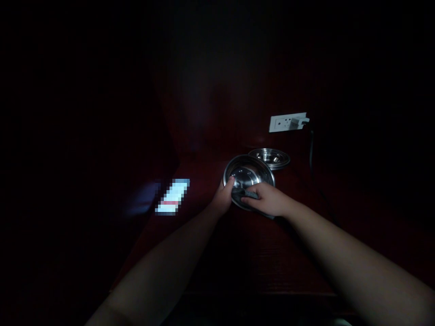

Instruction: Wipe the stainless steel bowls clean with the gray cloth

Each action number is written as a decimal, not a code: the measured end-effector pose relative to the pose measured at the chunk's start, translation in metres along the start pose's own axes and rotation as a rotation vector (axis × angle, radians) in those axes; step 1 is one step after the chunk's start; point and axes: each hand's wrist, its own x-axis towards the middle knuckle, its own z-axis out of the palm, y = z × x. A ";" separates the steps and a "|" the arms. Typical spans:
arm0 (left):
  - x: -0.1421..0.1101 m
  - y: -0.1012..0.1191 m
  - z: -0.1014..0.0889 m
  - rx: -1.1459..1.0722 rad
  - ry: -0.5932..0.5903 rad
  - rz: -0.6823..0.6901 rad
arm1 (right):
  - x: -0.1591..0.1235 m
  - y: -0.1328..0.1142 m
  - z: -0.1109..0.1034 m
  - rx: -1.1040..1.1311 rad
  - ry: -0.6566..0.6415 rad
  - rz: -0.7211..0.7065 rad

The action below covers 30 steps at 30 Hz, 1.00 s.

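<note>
The scene is very dark. My left hand (pixel 224 197) grips the near left rim of a steel bowl (pixel 246 174), which is tilted up toward me, thumb over the edge. Against the bowl's lower inside, my right hand (pixel 268 199) presses a dark cloth (pixel 245 194), fingers closed on it. A second steel dish (pixel 270 158) lies flat just behind and to the right of the held bowl.
Everything rests on a dark reddish wooden table (pixel 258 258). On the wall behind is a white socket (pixel 287 122) with a plug and a dark cable (pixel 311 149) hanging down. A lit, blurred screen (pixel 172 196) lies at the left.
</note>
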 end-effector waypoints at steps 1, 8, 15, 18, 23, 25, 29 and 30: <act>0.000 0.001 0.000 0.003 0.006 -0.002 | 0.000 0.000 0.000 -0.004 0.002 -0.001; 0.000 0.001 0.002 -0.017 0.013 0.010 | 0.000 0.000 0.000 0.008 0.000 -0.011; 0.001 -0.002 0.000 0.012 0.005 0.013 | 0.000 0.001 0.000 -0.002 0.002 -0.017; 0.002 -0.002 0.000 -0.012 -0.007 0.012 | 0.000 0.001 0.000 -0.003 0.007 -0.015; 0.000 -0.001 0.000 -0.006 -0.011 0.007 | 0.000 0.001 0.001 -0.014 0.020 -0.023; 0.000 0.000 0.000 -0.003 -0.019 0.004 | 0.000 0.002 0.001 -0.017 0.021 -0.019; 0.001 0.000 0.000 0.002 0.013 -0.009 | 0.000 0.001 0.001 -0.015 0.018 -0.025; 0.001 -0.001 0.000 0.008 0.021 -0.013 | 0.000 0.001 0.001 -0.014 0.016 -0.025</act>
